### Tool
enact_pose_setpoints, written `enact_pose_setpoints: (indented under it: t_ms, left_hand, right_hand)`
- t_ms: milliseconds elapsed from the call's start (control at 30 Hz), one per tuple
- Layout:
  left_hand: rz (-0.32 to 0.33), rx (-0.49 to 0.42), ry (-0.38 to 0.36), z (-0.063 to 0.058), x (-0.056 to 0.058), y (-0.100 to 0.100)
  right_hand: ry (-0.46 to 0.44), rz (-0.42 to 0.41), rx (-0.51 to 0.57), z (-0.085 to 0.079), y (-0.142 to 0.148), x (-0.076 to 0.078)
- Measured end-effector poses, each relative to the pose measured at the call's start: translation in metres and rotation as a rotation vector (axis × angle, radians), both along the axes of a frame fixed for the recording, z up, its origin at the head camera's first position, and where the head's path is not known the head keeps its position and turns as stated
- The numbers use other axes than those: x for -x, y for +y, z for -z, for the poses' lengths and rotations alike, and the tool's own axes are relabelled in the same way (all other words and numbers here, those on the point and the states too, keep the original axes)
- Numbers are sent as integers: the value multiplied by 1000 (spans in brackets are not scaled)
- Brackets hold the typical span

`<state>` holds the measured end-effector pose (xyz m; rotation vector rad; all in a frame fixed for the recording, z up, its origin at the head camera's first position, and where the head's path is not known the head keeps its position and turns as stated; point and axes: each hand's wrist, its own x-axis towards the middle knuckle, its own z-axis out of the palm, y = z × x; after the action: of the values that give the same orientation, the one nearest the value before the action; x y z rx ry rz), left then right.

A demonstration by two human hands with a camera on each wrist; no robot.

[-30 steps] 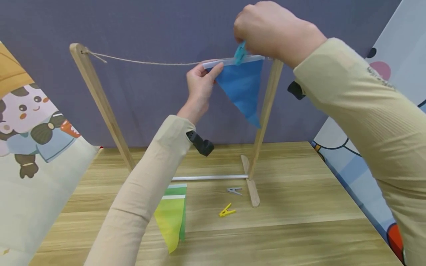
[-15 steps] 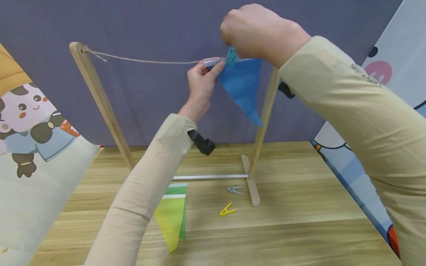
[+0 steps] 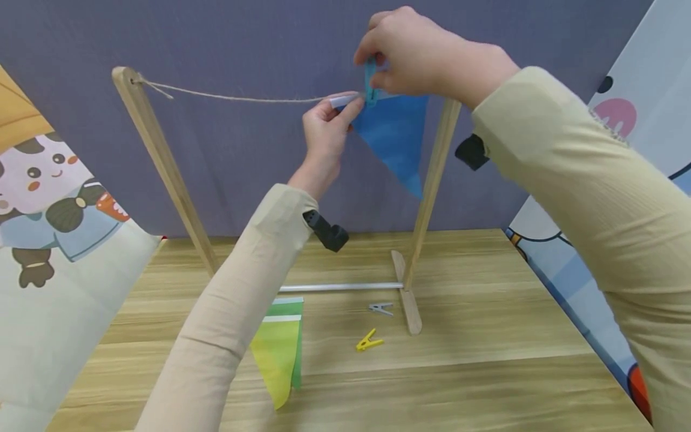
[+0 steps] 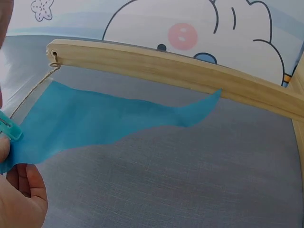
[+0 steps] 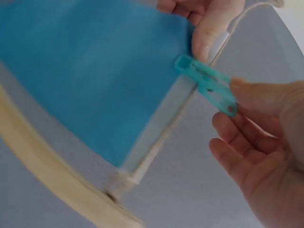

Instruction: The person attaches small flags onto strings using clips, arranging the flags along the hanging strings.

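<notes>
At the blue flag (image 3: 396,132), hands (image 3: 324,135) (image 3: 412,54) (right higher) nearly meet

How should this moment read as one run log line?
left hand: pinches blue pennant at corner | right hand: holds turquoise clip at top edge | table: grey clip, yellow clip, yellow pennant, green pennant

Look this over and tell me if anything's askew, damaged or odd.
Nothing looks spilled or torn. The blue pennant isn't hanging flat, though: it ripples, and its tip bends toward the wooden post. On the table, the yellow pennant lies over the green pennant, covering part of it, which looks a bit untidy.
</notes>
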<state>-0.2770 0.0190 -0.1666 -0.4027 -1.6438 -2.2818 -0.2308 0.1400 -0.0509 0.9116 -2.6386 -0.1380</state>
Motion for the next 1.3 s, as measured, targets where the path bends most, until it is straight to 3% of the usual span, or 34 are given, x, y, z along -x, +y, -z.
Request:
enact_pose_setpoints:
  t_ms: [100,233,667,1067,1300]
  left_hand:
    - [-8,16,-12,0,0,0]
    - [-5,20,-4,1,0,2]
    - [-4,30,-9,3,2,2]
    - [8,49,-10,14,4,0]
    - [37,45,43,20,5,-5]
  right_hand:
    - [-7,-49,123,5,6,2]
    - [-26,-62,206,8,10,3]
    - [5,-36,216,13,10,3]
    - [57,-15,223,21,15,-1]
    - [82,-34,252,24,17,-7]
